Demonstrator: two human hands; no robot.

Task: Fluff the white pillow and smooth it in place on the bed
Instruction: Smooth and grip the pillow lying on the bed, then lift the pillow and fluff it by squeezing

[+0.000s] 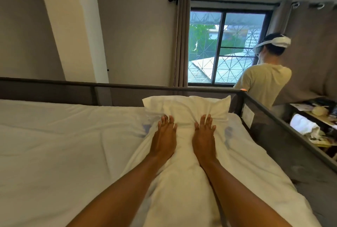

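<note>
A long white pillow (184, 110) lies lengthwise on the right part of the bed (54, 135), its far end against the grey headboard rail. Both of my hands rest palm down on it, side by side. My left hand (165, 135) presses flat with fingers spread, near the pillow's left side. My right hand (204, 135) lies flat to its right, fingers also apart. The fabric wrinkles just ahead of my fingertips. My forearms cover part of the pillow's near half.
A grey bed frame rail (273, 115) runs along the right side and the far end. Beyond it a person in a pale shirt (264, 81) with a headset stands by the window (224, 48). A cluttered shelf (313, 117) sits at right.
</note>
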